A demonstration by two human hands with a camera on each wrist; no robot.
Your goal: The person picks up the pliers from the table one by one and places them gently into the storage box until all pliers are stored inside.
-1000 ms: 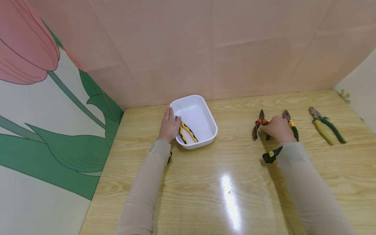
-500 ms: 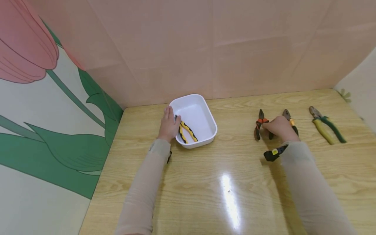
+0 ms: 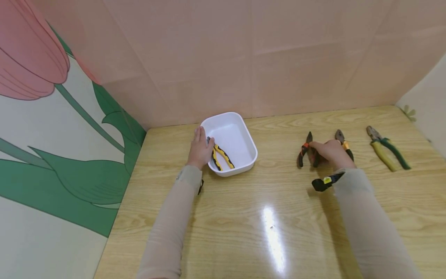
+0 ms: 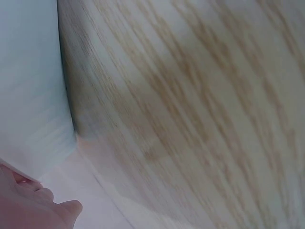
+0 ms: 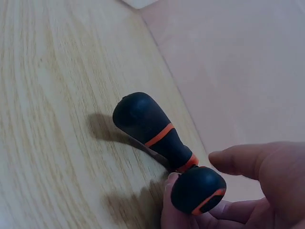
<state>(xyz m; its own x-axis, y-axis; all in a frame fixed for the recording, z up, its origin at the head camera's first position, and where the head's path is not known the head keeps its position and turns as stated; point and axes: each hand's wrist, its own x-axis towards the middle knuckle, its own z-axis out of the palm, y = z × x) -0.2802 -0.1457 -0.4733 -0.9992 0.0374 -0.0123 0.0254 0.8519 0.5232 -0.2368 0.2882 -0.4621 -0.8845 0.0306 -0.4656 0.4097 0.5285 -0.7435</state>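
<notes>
In the head view my left hand (image 3: 200, 150) holds the left wall of a white plastic box (image 3: 240, 139), thumb inside and fingers outside. Pliers with yellow-and-black handles (image 3: 224, 155) lie in this box, their head partly behind the thumb. The left wrist view has the box's outer wall (image 4: 33, 90) and curled fingers (image 4: 35, 205) below it. My right hand (image 3: 332, 152) pinches needle-nose pliers (image 3: 304, 151) with black-and-red handles near the pivot. Seen from the right wrist, one handle (image 5: 143, 119) of these pliers stands over its shadow, between thumb and fingers.
Pliers with orange-and-black handles (image 3: 345, 144) lie just beyond my right hand, partly covered by it. Farther right lie larger pliers with green and yellow handles (image 3: 390, 152). A pink-covered wall (image 3: 278, 77) closes off the wooden table (image 3: 237, 217) at the back.
My right hand has closed its fingers on the needle-nose pliers and turned them slightly on the table. The left hand and the box have stayed in place.
</notes>
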